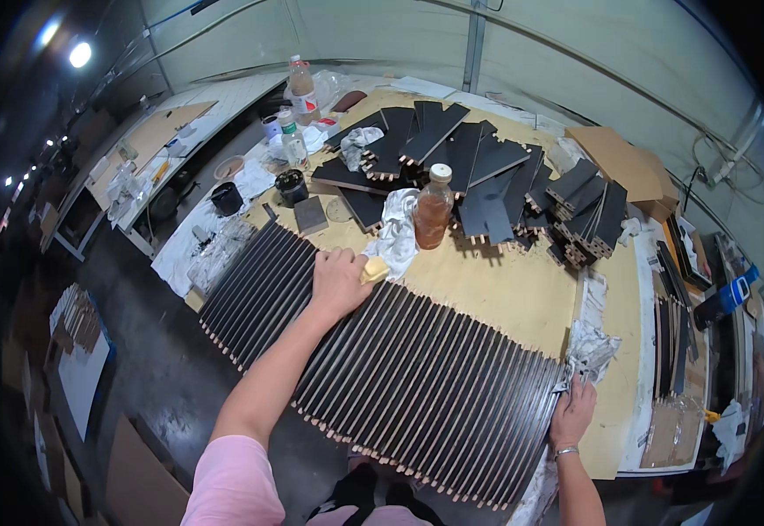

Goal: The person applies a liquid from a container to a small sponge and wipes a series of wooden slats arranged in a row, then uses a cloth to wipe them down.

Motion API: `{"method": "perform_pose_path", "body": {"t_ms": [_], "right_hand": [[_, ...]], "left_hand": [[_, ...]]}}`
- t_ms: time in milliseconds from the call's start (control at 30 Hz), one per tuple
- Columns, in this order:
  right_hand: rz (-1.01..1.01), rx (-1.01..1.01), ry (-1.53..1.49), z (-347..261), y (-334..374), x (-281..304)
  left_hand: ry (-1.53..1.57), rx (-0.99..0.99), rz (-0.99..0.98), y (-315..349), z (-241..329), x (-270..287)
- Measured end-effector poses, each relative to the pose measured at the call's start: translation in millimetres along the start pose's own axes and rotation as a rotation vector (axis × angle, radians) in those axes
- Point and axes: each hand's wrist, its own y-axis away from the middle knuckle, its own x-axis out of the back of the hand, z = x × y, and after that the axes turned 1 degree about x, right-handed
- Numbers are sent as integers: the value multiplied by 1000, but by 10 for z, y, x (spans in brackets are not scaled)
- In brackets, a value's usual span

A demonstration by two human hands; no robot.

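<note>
A long row of narrow black wooden strips (417, 368) with pale, notched ends lies side by side along the near edge of the table. My left hand (338, 279) is over the far side of the row, left of its middle, closed on a pale yellow sponge-like piece (374, 270). At the row's right end, my right hand (575, 412) rests against the outermost strip, its fingers stretched out. Its fingertips meet a crumpled, stained rag (592, 346); they do not appear wrapped round it. Part of the thumb side is hard to make out.
Behind the row are a bottle of amber liquid (434, 210), a white cloth (397, 232) and piled black boards (487, 193). Dark pots (292, 187) and plastic bottles (294, 145) stand at the far left. A cardboard box (619, 158) and blue container (724, 300) are right.
</note>
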Motion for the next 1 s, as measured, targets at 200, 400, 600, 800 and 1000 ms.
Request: {"method": "perform_pose_path", "body": {"t_ms": [200,400,600,800,1000], "right_hand": [[23,34,66,49,-37,-145],[13,104,-19,-138,-81,-128],[16,156,124,574,293,503],[7,121,152,299,211,807],[176,-61,40,197,202,703]], "left_hand": [[39,299,-24,782,-181,456],[-17,417,120,2324,-705,1229],[101,492,160,2898,-123,1675],[69,503,109,3114,-575,1509],[46,398,123,2865,-1836,1388]]}}
